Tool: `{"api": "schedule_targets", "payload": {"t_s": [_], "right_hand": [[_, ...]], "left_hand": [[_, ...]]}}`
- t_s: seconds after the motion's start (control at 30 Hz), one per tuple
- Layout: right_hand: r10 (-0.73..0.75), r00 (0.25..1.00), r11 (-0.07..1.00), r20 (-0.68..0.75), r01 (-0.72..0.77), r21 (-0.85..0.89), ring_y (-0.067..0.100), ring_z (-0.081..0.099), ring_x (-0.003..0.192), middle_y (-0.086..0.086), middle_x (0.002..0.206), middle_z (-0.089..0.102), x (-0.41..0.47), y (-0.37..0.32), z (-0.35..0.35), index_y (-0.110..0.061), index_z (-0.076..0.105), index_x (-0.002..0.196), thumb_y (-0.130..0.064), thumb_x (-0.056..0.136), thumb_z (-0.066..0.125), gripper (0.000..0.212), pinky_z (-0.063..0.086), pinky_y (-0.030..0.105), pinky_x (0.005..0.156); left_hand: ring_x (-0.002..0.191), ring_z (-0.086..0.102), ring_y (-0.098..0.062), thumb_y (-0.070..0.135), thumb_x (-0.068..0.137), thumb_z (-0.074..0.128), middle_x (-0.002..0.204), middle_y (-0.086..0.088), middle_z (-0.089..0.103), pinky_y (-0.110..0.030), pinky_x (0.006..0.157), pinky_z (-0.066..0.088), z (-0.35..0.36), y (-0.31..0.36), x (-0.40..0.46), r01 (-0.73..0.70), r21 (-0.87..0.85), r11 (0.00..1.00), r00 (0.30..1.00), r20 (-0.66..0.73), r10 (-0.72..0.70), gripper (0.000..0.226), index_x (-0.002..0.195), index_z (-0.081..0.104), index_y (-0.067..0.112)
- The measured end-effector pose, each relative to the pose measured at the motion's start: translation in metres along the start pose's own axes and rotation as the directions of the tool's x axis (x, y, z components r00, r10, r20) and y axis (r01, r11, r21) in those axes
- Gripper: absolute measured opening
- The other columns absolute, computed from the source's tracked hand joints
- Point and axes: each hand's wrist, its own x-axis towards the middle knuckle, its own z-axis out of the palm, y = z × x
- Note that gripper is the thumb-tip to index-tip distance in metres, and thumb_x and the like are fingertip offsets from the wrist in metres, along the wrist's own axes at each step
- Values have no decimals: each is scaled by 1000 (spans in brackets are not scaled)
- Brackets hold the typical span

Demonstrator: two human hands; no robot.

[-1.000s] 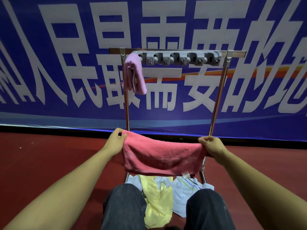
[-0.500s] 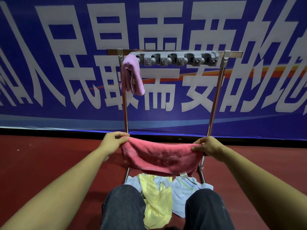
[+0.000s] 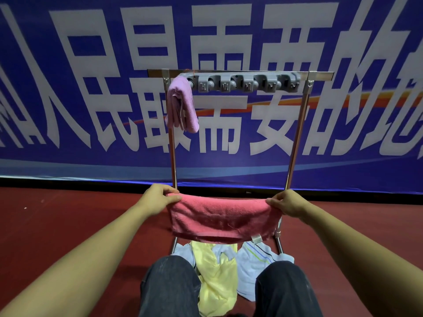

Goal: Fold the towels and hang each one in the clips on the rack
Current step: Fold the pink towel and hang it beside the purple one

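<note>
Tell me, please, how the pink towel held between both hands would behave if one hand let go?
Probably floppy: the pink towel already sags between the left hand and right hand. Likely light, since pinched corners carry it.

pink towel [image 3: 223, 219] raised slightly; both hands' grip shifted to top edge

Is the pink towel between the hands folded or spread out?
Folded. The pink towel hangs doubled from its rounded top edge, left hand and right hand pinching its ends.
</note>
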Motion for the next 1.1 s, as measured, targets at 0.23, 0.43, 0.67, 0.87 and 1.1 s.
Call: {"api": "schedule_targets", "payload": {"t_s": [0.23, 0.43, 0.67, 0.87, 1.1], "right_hand": [[-5, 994, 999, 113, 1, 35, 17, 64, 73, 7, 77, 71, -1, 5, -4, -4, 78, 87, -59, 52, 94, 68, 54, 36, 70], [-30, 993, 998, 118, 35, -44, 14, 48, 64, 1, 67, 55, -3, 1, -3, 5, 73, 82, -60, 57, 88, 71, 39, 27, 59], [-119, 990, 989, 80, 111, 95, 9, 56, 69, -3, 73, 64, -9, 12, -7, -9, 76, 85, -40, 84, 80, 31, 44, 21, 64], [-121, 993, 968, 11, 116, 224, 22, 66, 75, 13, 85, 66, -14, 8, -3, -3, 72, 104, -36, 97, 67, 34, 61, 35, 59], [-17, 998, 727, -66, 57, 684, 28, 72, 90, 12, 116, 65, -25, -19, 0, -12, 68, 119, -37, 100, 61, 32, 65, 42, 60]], "left_hand": [[97, 70, -10, 38, 74, 92, 101, 7, 77, -29, 92, 53, -5, 0, -2, 25, 140, 990, 1000, 5, -26, 38, 107, 80, 22], [88, 69, -9, 38, 73, 92, 90, 9, 77, -24, 77, 51, -12, 0, -5, 4, 186, 982, 999, 30, -10, 25, 92, 82, 24], [70, 59, -4, 35, 90, 76, 77, 6, 69, -29, 76, 47, -14, -13, -6, -65, 57, 996, 983, 174, 54, 21, 78, 70, 19], [76, 54, -9, 41, 99, 63, 81, 1, 61, -32, 78, 43, -1, -12, -11, -31, -184, 982, 999, 20, 35, 36, 94, 64, 6], [87, 59, -22, 40, 103, 58, 102, -10, 54, -40, 56, 61, 4, 12, -18, 96, -584, 806, 993, -3, -121, 22, 99, 64, 20]]}}
